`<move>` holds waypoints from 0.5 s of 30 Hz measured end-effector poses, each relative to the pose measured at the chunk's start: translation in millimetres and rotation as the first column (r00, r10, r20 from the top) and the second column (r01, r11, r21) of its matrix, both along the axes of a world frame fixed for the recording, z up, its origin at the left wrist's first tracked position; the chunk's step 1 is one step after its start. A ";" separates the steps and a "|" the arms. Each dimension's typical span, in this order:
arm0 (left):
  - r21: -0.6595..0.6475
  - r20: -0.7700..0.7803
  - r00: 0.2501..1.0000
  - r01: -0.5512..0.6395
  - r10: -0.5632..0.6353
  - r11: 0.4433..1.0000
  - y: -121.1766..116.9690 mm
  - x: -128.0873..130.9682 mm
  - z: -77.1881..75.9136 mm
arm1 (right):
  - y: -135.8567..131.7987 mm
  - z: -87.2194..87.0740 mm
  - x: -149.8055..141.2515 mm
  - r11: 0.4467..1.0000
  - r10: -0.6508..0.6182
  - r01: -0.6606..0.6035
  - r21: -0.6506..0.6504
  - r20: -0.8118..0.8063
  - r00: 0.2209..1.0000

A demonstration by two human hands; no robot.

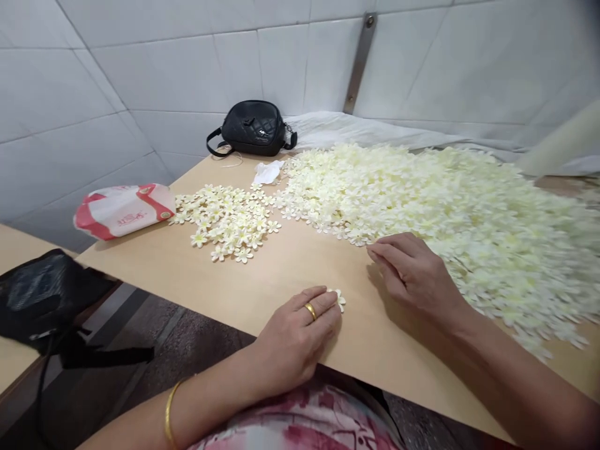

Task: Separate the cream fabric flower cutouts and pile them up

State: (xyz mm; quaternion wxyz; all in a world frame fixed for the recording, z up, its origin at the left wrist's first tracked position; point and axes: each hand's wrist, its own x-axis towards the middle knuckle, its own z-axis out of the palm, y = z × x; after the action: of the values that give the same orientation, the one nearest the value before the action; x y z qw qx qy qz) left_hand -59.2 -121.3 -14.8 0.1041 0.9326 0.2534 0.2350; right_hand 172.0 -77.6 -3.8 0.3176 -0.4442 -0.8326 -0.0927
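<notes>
My left hand (pixel 302 325), with a gold ring, rests on the table's near part, its curled fingers closed over a small white artificial flower (pixel 340 301) whose petals show past the fingertips. My right hand (pixel 415 275) is at the front edge of a large heap of pale yellow-white artificial flowers (pixel 403 194). Its thumb and forefinger are pinched together, and what is between them, if anything, is too small to make out. To the left lies a smaller, flatter pile of the same flowers (pixel 229 219), apart from both hands.
A red and white paper packet (pixel 126 211) lies at the table's left edge, touching the small pile. Behind are a black quilted bag (pixel 253 128), a crumpled tissue (pixel 268 172) and white cloth (pixel 337 128) along the tiled wall. Another black bag (pixel 42 300) sits lower left.
</notes>
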 end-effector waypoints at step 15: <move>0.289 0.102 0.994 -0.005 -0.025 0.957 12.3 13.1 -17.7 | -75.1 11.2 -60.7 0.947 -0.070 0.035 -0.320 -0.096 0.993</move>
State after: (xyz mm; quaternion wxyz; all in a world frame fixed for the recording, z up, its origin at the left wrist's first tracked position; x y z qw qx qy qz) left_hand -46.2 -109.0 -32.4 -0.0187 0.9255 0.2060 0.3173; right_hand 111.3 -152.7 7.4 0.2830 -0.5158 -0.8065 0.0579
